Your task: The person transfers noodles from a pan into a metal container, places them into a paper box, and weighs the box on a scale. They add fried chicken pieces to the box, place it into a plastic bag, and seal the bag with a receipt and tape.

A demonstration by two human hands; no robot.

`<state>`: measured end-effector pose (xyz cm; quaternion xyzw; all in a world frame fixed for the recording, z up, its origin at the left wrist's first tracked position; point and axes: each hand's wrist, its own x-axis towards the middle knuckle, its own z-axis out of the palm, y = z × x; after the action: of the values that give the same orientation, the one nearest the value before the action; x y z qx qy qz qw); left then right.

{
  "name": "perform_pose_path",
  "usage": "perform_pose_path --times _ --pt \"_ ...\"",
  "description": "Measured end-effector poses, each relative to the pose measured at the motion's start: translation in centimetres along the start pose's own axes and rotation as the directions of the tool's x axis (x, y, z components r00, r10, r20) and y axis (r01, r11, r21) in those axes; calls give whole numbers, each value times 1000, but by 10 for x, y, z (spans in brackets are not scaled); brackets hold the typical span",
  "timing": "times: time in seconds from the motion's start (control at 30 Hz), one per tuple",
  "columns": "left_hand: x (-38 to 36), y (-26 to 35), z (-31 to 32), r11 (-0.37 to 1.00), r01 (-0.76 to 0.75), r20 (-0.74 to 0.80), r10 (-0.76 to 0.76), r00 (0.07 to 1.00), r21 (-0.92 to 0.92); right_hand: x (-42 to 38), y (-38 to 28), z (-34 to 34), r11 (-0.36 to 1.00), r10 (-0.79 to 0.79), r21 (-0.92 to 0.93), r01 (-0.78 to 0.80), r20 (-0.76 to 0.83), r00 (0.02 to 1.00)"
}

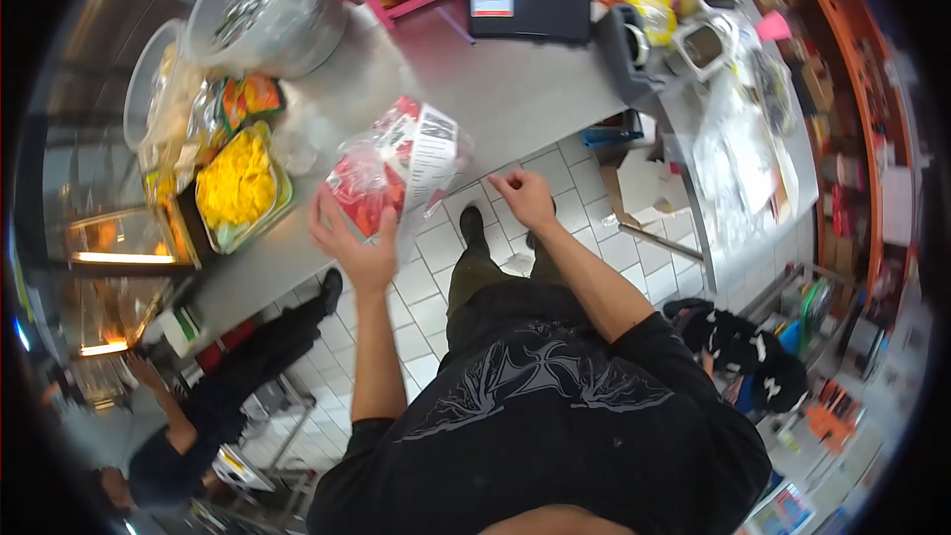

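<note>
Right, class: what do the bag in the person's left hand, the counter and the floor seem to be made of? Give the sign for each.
Bag: thin clear plastic, glossy; it crinkles, and red contents and a white label show through. Counter: probably brushed steel; grey with a dull sheen. Floor: likely glazed ceramic tile; pale squares with dark grout lines. Left hand grips the bag from below.

Tray of yellow food [238, 183] (steel counter [515, 89]), black box [530, 2]

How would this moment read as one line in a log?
left hand: holds clear bag of red pieces | right hand: free, beside bag | steel counter beyond
</note>
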<state>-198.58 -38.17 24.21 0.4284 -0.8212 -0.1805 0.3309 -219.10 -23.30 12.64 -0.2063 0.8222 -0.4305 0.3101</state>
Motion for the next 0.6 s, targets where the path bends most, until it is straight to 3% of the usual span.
perform_pose_path --times 0.07,0.13,0.17,0.2,0.23,0.27,0.3,0.33,0.37,0.43,0.47,0.53,0.6 --pt "39 -10 1 944 -157 238 88 967 289 -8 48 -18 999 32 35 -30 -54 998" --pt "76 -16 18 912 -388 287 339 896 135 -22 93 -54 998 42 54 -34 -159 986" --pt "88 -16 29 869 -488 243 492 836 -82 -36 116 -72 1000 10 20 -6 -202 979" --pt "96 -19 32 737 -671 272 631 726 80 -52 139 -86 1000 -19 -15 16 -253 967" --pt "102 -6 35 712 -700 160 698 698 -51 -69 158 -100 999 -40 -19 35 -316 948" --pt "101 -4 38 708 -703 108 706 700 -69 -88 175 -117 1000 -16 -14 12 -347 938" --pt "92 -5 40 763 -646 31 645 763 9 -119 180 -136 994 16 107 28 -386 922" --pt "89 -14 44 812 -584 -6 584 812 23 -150 192 -151 986 103 164 -34 -434 895" --pt "83 -9 54 764 -645 -139 640 755 13 -178 223 -162 957 237 259 -134 -426 873" --pt "69 22 69 759 -642 -87 636 767 -112 -246 267 -192 909 385 363 -207 -534 753" --pt "54 55 73 740 -660 -103 652 751 -128 -288 292 -203 872 423 473 -128 -596 682" --pt "27 121 61 788 -544 53 581 812 -287 -358 341 -227 840 502 531 -116 -676 540" --pt "15 177 59 788 -581 5 595 804 -205 -414 374 -256 818 554 566 -103 -727 405"
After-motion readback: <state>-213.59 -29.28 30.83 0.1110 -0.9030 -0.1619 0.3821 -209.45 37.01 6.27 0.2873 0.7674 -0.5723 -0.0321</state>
